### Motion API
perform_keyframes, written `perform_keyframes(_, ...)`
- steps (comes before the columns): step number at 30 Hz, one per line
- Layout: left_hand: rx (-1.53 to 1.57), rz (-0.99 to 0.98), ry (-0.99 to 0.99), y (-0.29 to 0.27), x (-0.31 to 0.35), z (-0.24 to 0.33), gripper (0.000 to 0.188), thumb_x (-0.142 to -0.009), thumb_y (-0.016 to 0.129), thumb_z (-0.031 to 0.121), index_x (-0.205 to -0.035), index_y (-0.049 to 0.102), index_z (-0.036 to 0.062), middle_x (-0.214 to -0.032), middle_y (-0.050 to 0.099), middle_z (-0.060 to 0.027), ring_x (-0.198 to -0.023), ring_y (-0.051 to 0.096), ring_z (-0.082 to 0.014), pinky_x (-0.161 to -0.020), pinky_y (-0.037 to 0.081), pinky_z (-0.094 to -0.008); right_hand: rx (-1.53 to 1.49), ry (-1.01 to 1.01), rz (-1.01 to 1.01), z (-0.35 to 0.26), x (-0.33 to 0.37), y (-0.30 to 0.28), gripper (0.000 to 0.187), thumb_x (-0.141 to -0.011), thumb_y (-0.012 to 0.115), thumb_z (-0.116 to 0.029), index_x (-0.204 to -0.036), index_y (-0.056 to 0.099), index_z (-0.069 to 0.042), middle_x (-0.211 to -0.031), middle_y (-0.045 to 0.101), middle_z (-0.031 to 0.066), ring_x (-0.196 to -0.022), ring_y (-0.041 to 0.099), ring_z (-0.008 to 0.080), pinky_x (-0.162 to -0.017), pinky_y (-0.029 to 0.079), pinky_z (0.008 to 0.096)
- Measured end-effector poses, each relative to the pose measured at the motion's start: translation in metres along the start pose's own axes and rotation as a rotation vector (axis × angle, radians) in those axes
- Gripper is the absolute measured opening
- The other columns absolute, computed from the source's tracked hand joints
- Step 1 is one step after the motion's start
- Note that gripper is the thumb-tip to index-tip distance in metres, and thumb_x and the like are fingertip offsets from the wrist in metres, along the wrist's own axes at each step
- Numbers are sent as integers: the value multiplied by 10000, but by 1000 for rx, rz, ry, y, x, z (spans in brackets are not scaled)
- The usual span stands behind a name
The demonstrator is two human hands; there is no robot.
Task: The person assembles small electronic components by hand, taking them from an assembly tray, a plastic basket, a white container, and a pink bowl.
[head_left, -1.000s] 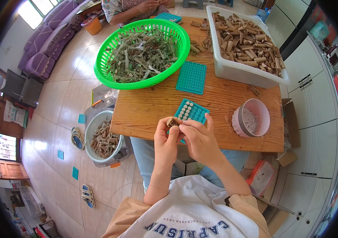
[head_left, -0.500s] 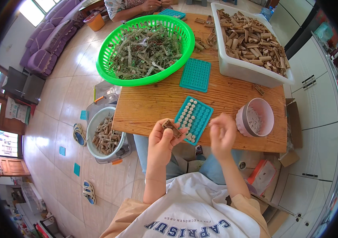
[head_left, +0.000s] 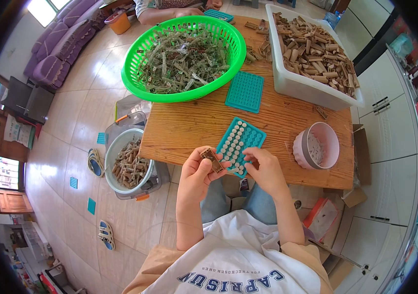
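My left hand (head_left: 196, 174) is closed around a small brown rectangular casing (head_left: 211, 160) with a hollow middle, held over the near edge of the table. Beside it, my right hand (head_left: 268, 172) reaches over the near right side of a teal dimpled tray (head_left: 252, 138), its thumb and forefinger apart and nothing visible between them. White round discs (head_left: 232, 138) fill several rows on the tray's left side; the dimples on its right side hold none. Right of this hand stands a pale pink cup (head_left: 334, 142) with small white pieces inside.
A green basket (head_left: 241, 54) of clear and greenish scraps and a second teal tray (head_left: 245, 91) lie farther back on the wooden table (head_left: 179, 127). A white bin (head_left: 292, 90) holds brown casings. Left, a tub (head_left: 110, 169) stands low. Another person's arm (head_left: 162, 15) rests at the far edge.
My right hand has moved left and down to the teal tray's right side. My left hand keeps the brown casing in nearly the same place. The view has shifted slightly.
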State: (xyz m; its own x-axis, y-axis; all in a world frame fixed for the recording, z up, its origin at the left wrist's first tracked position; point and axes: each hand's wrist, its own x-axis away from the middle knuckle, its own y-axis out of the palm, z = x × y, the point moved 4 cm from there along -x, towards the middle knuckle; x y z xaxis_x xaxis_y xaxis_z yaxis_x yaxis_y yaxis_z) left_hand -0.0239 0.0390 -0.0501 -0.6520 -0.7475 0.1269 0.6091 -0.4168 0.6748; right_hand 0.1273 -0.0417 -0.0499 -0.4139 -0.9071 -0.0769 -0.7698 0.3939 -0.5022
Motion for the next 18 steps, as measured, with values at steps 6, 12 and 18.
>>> perform_keyframes(6,-4,20,2,-1,-1,3,277,-868,435,125,-1114,386,9,-950,529,-138,-832,598,-248,-672,537,-303,225,-152,-6,-7,4,4,233,-649,605,-11,-872,541,-33,-767,588,91,-744,551,242,-655,431,337)
perform_keyframes(12,5,33,-3,1,-4,2,293,-872,425,132,-1133,373,9,-951,528,-144,-804,604,-242,-653,541,-290,344,-150,57,-16,7,10,181,-660,580,-16,-831,542,-60,-732,590,64,-710,534,243,-663,398,370)
perform_keyframes(18,34,28,-4,1,-3,-2,297,-872,426,139,-1137,374,15,-940,529,-144,-777,608,-231,-641,540,-281,401,-156,84,-15,10,15,136,-652,595,-32,-781,554,-49,-696,588,55,-691,535,247,-648,401,367)
